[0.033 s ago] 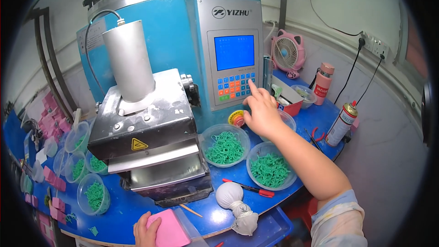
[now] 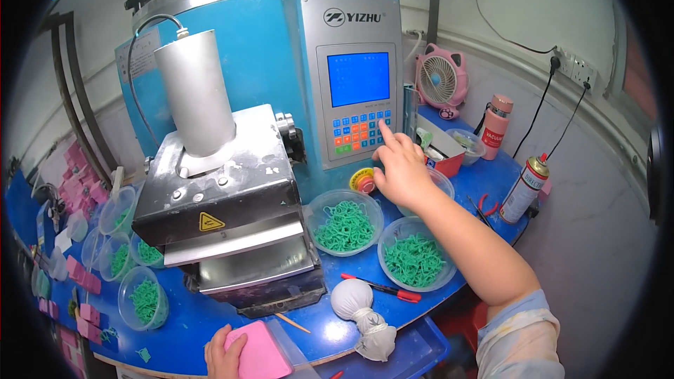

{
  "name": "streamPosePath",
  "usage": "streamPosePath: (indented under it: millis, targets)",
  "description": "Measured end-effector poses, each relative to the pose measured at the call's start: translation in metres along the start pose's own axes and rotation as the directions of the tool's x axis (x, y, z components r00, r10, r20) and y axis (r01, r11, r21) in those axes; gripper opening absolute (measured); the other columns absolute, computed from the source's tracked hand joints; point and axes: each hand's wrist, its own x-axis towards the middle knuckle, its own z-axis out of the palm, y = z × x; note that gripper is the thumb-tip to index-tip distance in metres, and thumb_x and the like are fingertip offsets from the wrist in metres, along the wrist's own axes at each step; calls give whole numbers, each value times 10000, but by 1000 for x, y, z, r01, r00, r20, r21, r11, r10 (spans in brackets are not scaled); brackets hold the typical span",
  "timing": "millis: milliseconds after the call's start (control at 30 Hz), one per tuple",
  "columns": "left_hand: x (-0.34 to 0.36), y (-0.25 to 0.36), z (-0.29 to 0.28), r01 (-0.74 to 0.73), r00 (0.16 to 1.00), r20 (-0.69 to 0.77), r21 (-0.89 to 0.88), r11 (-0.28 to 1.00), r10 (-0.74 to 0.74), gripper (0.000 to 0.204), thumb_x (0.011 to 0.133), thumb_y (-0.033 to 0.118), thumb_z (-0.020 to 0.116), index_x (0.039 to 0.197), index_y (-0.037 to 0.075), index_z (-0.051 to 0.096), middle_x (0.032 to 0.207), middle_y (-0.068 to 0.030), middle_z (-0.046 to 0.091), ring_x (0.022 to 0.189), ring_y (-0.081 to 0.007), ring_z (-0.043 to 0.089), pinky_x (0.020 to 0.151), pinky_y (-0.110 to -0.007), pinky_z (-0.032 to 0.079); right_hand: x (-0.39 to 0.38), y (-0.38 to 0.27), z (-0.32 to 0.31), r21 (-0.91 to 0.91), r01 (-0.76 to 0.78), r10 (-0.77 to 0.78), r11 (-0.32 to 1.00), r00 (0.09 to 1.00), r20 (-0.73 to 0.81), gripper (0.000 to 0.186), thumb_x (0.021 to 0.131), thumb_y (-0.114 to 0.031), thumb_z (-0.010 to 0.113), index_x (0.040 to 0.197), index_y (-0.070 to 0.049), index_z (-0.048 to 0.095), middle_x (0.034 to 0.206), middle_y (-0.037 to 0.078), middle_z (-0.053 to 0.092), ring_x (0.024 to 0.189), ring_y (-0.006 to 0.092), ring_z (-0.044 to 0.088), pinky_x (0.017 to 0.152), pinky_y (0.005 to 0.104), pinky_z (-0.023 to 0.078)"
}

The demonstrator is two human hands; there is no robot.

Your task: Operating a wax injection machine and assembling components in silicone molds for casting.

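My right hand reaches across the bench, its index finger stretched onto a key of the coloured keypad, with nothing held. Above the keys, a blue screen glows on the grey panel of a large blue machine. At the lower edge, my left hand grips a pink rubber mold block; its thumb lies on top and the other fingers are partly hidden. A clear flat sheet sits against the block's right side. The machine's black and metal press head stands beyond this hand.
Bowls of green wax pieces stand right of the press, one below my right forearm. Others are at left, near pink blocks. A tied white pouch, a red marker and a spray can lie or stand rightward.
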Motion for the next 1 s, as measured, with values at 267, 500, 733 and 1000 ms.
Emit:
streamPosePath:
  millis: [267, 500, 733, 1000]
  targets:
    - [-1, -2, -1, -7, 1000, -25, 7, 1000, 7, 850, 593, 518, 678, 1264, 69, 416, 1319, -217, 352, 1152, -407, 362, 981, -454, 284, -2, 0, -5, -171, 136, -116, 976, 986, 124, 188, 662, -139, 604, 788, -1, 618, 1354, 174, 377, 1127, 282, 419, 889, 402, 334]
    - [2, 2, -2, -1, 1000, -5, -5, 1000, 1, 838, 595, 502, 682, 1261, 67, 420, 1319, -216, 353, 1157, -401, 364, 981, -453, 286, -14, -5, -1, -232, 270, -222, 935, 952, 212, 171, 681, -142, 557, 759, -9, 630, 1326, 182, 411, 1051, 261, 456, 806, 377, 345]
    - [-1, 1, -3, -17, 999, -32, 3, 1000, 17, 831, 583, 449, 703, 1267, 71, 418, 1325, -209, 349, 1164, -399, 364, 984, -452, 286, 6, -31, 1, -213, 315, -304, 925, 949, 81, 168, 681, -153, 552, 761, -18, 612, 1222, 222, 491, 975, 249, 488, 780, 365, 359]
    - [1, 4, -4, -3, 1000, -12, -11, 1000, 3, 819, 576, 387, 728, 1266, 74, 418, 1326, -206, 350, 1162, -396, 366, 981, -447, 293, 24, -28, 8, -283, 274, -312, 919, 945, -100, 165, 649, -133, 553, 740, -7, 609, 1154, 242, 529, 927, 273, 507, 770, 357, 371]
